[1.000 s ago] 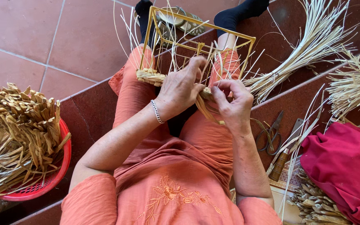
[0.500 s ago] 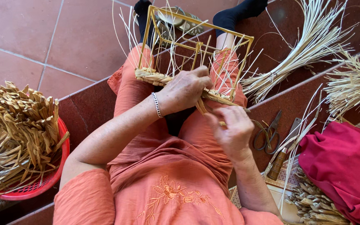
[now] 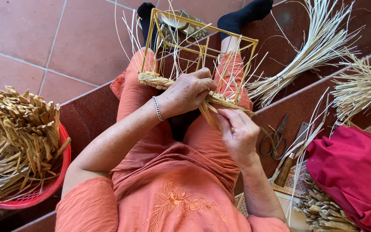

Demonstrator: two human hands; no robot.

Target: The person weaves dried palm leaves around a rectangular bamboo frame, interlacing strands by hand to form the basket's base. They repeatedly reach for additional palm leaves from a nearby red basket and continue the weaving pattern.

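A yellow wire frame (image 3: 202,41) with thin pale reeds standing in it rests on my knees. A band of woven straw (image 3: 155,80) runs along its near bottom edge. My left hand (image 3: 187,91), with a bead bracelet at the wrist, presses down on that woven edge. My right hand (image 3: 238,133) is lower, over my right thigh, and pinches a flat tan straw strand (image 3: 208,114) that runs up to the weave under my left hand.
A red basket (image 3: 54,184) of dried straw strips sits at the left. Bundles of pale reeds (image 3: 318,47) lie on the steps at the right. Scissors (image 3: 275,139), a knife (image 3: 289,161) and a crimson cloth (image 3: 353,172) lie beside my right leg.
My right hand has drawn away from the frame, down toward my lap, pulling the strand taut. My left hand has stayed on the woven edge.
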